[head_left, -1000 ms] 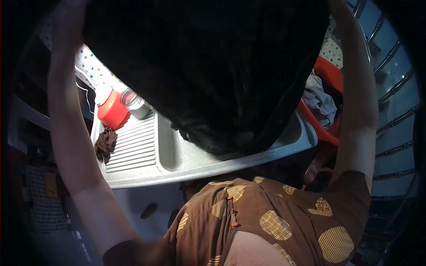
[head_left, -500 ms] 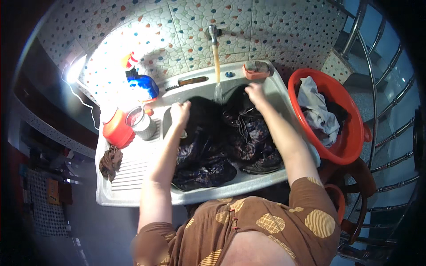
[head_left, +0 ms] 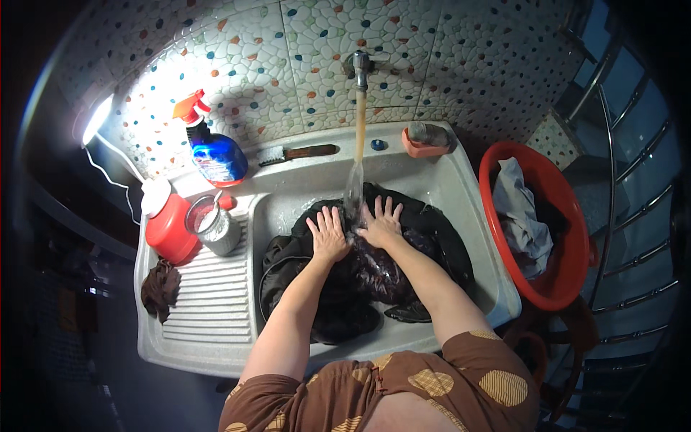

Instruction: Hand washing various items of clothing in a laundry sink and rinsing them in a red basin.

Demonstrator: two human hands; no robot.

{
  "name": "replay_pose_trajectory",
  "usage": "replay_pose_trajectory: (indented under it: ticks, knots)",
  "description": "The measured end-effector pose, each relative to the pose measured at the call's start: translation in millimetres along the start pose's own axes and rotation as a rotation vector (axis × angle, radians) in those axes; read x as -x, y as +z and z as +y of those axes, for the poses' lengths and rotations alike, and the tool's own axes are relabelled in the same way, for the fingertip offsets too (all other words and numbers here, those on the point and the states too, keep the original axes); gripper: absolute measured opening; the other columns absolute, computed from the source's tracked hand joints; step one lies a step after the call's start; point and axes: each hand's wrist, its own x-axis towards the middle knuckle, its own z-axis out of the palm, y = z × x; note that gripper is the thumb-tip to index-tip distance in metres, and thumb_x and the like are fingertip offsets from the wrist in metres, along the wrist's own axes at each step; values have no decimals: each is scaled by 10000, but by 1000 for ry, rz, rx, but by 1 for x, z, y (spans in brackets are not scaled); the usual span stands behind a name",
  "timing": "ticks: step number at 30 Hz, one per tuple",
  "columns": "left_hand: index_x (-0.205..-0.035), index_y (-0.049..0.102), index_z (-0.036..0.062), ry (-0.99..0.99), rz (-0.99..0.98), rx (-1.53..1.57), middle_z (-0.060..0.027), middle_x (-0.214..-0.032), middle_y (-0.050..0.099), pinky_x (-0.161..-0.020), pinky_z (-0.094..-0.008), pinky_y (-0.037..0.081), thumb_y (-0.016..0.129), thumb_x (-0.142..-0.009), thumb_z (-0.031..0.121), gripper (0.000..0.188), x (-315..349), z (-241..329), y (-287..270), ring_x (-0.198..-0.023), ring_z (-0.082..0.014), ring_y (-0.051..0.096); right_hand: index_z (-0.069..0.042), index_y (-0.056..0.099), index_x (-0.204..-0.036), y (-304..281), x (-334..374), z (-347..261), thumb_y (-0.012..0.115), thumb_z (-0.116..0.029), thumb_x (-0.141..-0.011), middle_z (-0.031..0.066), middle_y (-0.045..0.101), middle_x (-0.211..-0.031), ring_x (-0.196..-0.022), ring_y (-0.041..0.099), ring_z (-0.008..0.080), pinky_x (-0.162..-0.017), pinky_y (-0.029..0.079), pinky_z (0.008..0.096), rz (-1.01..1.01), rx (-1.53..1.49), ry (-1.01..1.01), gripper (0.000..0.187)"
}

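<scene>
Dark garment noted bunched in the basin of the sink, directly below the running tap, a position that would let the water wet it. Left hand and right hand rest palm down upon it, fingers spread, gripping nothing; this posture appears suited to pressing broadly. Brush and soap dish stand on the back ledge, presumably for reach clear of the basin. Spray bottle carries a printed label, wording not clearly legible; no other writing found.
</scene>
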Motion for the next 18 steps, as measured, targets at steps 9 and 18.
replay_pose_trajectory:
  ticks: [9, 18]
  knots:
    - [-1360, 269, -26, -13, 252, -10, -319, -1387, 239, -991, -688, 54, 445, -793, 257, 658, -36, -5, 31, -1274, -477, 238, -12, 293, -1381, 42, -31, -24, 412, -324, -850, 301, 224, -1407, -1302, 131, 522, -1035, 41, 641, 251, 133, 115, 627]
    - [-1234, 421, 8, 95, 300, 5, -155, -992, 496, -837, -448, 332, 630, -641, 499, 798, -58, -27, 2, -978, -310, 478, 41, 324, -1339, 46, -31, -22, 511, -323, -795, 314, 266, -1374, -1289, 165, 524, -1061, 65, 603, 356, 58, 103, 680]
